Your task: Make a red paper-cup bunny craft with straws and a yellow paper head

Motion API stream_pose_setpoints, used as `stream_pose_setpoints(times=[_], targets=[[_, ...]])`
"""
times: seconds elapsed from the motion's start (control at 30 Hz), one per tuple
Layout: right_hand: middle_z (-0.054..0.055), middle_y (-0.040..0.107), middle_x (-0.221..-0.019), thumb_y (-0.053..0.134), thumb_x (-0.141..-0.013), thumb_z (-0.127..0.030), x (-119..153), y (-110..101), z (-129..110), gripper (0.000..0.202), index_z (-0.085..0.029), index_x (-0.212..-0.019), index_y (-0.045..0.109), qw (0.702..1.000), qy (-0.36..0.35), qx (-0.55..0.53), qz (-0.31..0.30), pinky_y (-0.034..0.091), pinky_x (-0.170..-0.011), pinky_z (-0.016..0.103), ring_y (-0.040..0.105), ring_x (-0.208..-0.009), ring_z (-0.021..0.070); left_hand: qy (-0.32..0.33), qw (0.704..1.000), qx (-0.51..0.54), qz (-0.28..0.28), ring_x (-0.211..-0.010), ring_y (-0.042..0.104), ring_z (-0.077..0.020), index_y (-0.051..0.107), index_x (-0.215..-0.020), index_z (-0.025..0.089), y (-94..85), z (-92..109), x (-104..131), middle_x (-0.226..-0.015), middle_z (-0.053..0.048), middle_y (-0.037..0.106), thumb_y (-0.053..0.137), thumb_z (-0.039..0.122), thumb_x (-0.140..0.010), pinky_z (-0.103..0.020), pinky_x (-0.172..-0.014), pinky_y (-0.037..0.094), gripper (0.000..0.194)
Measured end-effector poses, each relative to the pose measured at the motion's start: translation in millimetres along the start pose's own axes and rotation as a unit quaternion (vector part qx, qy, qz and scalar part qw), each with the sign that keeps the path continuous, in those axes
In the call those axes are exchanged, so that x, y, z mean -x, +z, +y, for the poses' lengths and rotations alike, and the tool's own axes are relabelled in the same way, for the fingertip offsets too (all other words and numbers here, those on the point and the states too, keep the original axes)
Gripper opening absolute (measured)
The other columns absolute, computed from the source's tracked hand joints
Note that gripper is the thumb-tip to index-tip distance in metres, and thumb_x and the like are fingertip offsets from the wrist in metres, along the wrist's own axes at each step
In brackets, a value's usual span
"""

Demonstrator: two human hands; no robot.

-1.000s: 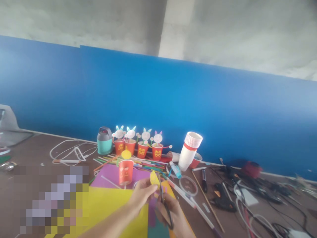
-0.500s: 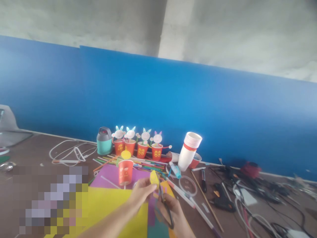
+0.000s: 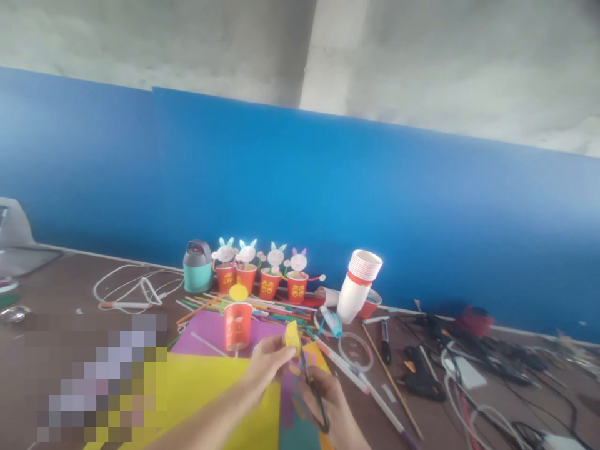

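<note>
A small piece of yellow paper (image 3: 292, 335) is pinched between the thumb and fingers of my left hand (image 3: 272, 359). My right hand (image 3: 328, 400) grips black-handled scissors (image 3: 320, 409), whose blades point up and away along the right edge of the yellow paper. Both hands hover over coloured sheets, among them a large yellow sheet (image 3: 206, 394) and a purple one (image 3: 210, 334). Beyond my left hand stands a red paper cup (image 3: 238, 326) with a yellow disc (image 3: 239, 292) above it.
Several red cups with rabbit figures (image 3: 297, 284) line the back beside a teal container (image 3: 197, 275). Coloured sticks lie before them. Stacked white cups (image 3: 354, 287) lean at centre right. Rightward are a tape ring (image 3: 356, 351), a glue gun (image 3: 422, 378) and tangled cables (image 3: 469, 406).
The yellow paper has tilted very slightly in my left hand, by the scissor blades. Otherwise the hands and the things on the table look the same.
</note>
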State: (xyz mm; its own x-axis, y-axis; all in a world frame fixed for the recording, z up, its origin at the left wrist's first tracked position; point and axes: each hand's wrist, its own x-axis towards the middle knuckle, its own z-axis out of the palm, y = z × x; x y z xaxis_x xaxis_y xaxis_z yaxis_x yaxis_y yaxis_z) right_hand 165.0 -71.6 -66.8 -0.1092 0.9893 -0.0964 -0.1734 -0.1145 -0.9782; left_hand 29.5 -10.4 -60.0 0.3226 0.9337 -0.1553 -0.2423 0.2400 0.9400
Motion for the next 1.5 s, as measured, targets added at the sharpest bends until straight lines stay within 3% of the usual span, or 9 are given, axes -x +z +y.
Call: stream_pose_setpoints(times=[0.13, 0.43, 0.57, 0.7, 1.03, 1.23, 1.5], targets=[[-0.007, 0.042, -0.049, 0.077, -0.065, -0.055, 0.5, -0.8, 0.8, 0.043, -0.018, -0.065, 0.055, 1.000, 0.004, -0.002, -0.002, 0.028, -0.043, 0.020, 0.036, -0.041, 0.0062, -0.003, 1.000, 0.000, 0.002, -0.037, 0.028, -0.0041, 0.061, -0.062, 0.015, 0.3, 0.5, 0.9, -0.043, 0.007, 0.044, 0.074, 0.044, -0.062, -0.020, -0.040, 0.014, 0.032], [-0.011, 0.035, -0.044, 0.077, -0.065, -0.054, -0.6, 0.7, 0.8, 0.044, -0.019, -0.065, 0.050, 1.000, -0.008, -0.009, -0.029, 0.020, -0.041, 0.020, 0.028, -0.037, 0.0041, -0.008, 1.000, -0.005, -0.016, -0.041, 0.032, -0.0043, 0.067, -0.075, 0.014, 1.0, 0.8, 3.7, -0.060, 0.001, 0.061, 0.074, 0.042, -0.062, -0.020, -0.042, 0.017, 0.031], [-0.011, 0.036, -0.040, 0.074, -0.069, -0.055, -2.5, -0.8, 4.2, 0.043, -0.020, -0.067, 0.051, 0.998, -0.025, 0.021, -0.051, 0.017, -0.039, 0.021, 0.028, -0.035, 0.0050, -0.009, 0.999, -0.011, -0.038, -0.041, 0.033, -0.0038, 0.066, -0.071, 0.014, -0.1, 2.4, 2.8, -0.060, 0.002, 0.061, 0.073, 0.037, -0.060, -0.020, -0.042, 0.016, 0.026], [-0.011, 0.035, -0.041, 0.073, -0.064, -0.062, -2.8, 0.4, 2.1, 0.048, -0.019, -0.065, 0.051, 0.999, -0.018, 0.002, -0.045, 0.016, -0.039, 0.021, 0.026, -0.035, 0.0042, -0.011, 0.999, -0.013, -0.051, -0.040, 0.033, -0.0039, 0.066, -0.069, 0.014, -1.9, 2.3, 1.2, -0.058, 0.002, 0.061, 0.072, 0.036, -0.059, -0.021, -0.041, 0.016, 0.025], [-0.007, 0.042, -0.047, 0.074, -0.066, -0.058, -0.2, -3.1, -0.9, 0.045, -0.019, -0.066, 0.054, 0.999, -0.004, 0.033, -0.011, 0.028, -0.043, 0.021, 0.035, -0.041, 0.0062, -0.018, 0.999, -0.014, -0.036, -0.038, 0.034, -0.0045, 0.066, -0.066, 0.014, -4.0, -1.9, -2.9, -0.055, 0.001, 0.061, 0.073, 0.038, -0.058, -0.022, -0.041, 0.015, 0.026], [-0.008, 0.041, -0.049, 0.077, -0.061, -0.059, 0.6, 1.9, -4.2, 0.047, -0.019, -0.064, 0.053, 1.000, 0.006, 0.007, 0.005, 0.028, -0.043, 0.020, 0.035, -0.040, 0.0056, -0.012, 1.000, -0.007, -0.005, -0.040, 0.034, -0.0049, 0.062, -0.064, 0.014, 0.3, -2.9, 2.8, -0.054, 0.001, 0.059, 0.070, 0.040, -0.065, -0.021, -0.041, 0.013, 0.027], [-0.010, 0.037, -0.041, 0.072, -0.065, -0.061, -2.0, 0.5, 0.4, 0.047, -0.020, -0.066, 0.050, 0.999, -0.011, 0.037, -0.029, 0.021, -0.038, 0.020, 0.028, -0.035, 0.0050, 0.001, 1.000, -0.001, -0.030, -0.039, 0.033, -0.0046, 0.065, -0.065, 0.015, 3.3, -2.0, 3.8, -0.055, 0.003, 0.058, 0.074, 0.042, -0.062, -0.021, -0.042, 0.017, 0.029]])
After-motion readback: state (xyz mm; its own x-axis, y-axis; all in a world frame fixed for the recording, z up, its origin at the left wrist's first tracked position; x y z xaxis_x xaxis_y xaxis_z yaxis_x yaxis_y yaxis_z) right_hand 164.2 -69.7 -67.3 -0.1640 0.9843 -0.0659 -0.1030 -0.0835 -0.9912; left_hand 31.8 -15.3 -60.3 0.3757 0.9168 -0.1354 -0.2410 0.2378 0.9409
